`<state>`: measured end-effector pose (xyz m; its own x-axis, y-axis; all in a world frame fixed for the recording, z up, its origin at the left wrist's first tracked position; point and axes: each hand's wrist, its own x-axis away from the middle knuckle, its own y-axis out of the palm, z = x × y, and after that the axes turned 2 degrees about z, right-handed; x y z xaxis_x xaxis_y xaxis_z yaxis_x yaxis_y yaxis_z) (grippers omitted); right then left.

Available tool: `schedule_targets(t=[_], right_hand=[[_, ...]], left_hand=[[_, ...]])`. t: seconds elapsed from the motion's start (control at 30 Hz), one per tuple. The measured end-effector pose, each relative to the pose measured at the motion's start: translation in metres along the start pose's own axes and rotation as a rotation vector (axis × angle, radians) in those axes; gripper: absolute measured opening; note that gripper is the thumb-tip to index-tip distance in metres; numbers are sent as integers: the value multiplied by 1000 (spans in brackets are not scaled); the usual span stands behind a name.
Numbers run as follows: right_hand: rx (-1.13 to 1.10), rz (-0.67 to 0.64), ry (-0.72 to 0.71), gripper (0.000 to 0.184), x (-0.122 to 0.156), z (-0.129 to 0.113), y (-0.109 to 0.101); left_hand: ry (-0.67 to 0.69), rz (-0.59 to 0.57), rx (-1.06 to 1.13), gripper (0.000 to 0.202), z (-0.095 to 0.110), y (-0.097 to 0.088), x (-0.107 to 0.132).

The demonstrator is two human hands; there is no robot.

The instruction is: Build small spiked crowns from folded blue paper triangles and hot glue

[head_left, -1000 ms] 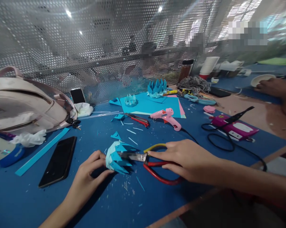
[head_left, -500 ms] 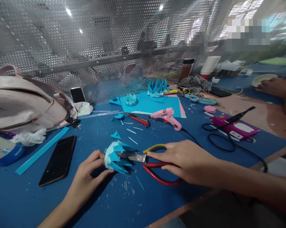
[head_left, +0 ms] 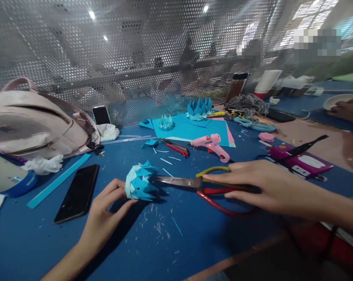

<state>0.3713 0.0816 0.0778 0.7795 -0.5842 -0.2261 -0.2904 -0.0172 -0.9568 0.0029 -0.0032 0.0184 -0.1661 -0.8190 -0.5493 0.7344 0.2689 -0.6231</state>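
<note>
My left hand (head_left: 110,203) pinches the pale base of a blue folded-paper crown (head_left: 140,182), which lies on its side with its points facing right. In my right hand (head_left: 252,189) is a pair of scissors (head_left: 191,182) with one yellow and one red handle. The blades look closed, and their tip is at the crown's pointed end; whether it touches the paper I cannot tell. Beyond the hands lie a red utility knife (head_left: 175,146), a pink glue gun (head_left: 212,145) and a small blue folded piece (head_left: 150,143).
A black phone (head_left: 77,194) and a blue paper strip (head_left: 57,181) lie left, near a pale backpack (head_left: 32,125). Two more paper crowns (head_left: 198,109) stand on blue sheets (head_left: 182,130) at the back. A purple power strip (head_left: 303,159) with cable is right; another person's hand (head_left: 348,109) is farther off.
The scissors have pulled back to the right, out of the crown's points, with my right hand. The crown has turned slightly in my left hand. The view has shifted a little.
</note>
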Motion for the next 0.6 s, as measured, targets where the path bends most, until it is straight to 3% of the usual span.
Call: schedule_targets(t=[0.13, 0.3, 0.47, 0.6], right_hand=[[48, -68, 42, 46, 7, 19, -6], [118, 24, 142, 44, -6, 21, 22], [99, 30, 222, 46, -27, 13, 50], [79, 40, 211, 48, -38, 10, 54]], left_hand=[[182, 94, -156, 16, 3, -8, -3], [469, 48, -306, 22, 2, -14, 2], [601, -25, -370, 25, 7, -13, 11], [605, 3, -384, 29, 11, -13, 13]])
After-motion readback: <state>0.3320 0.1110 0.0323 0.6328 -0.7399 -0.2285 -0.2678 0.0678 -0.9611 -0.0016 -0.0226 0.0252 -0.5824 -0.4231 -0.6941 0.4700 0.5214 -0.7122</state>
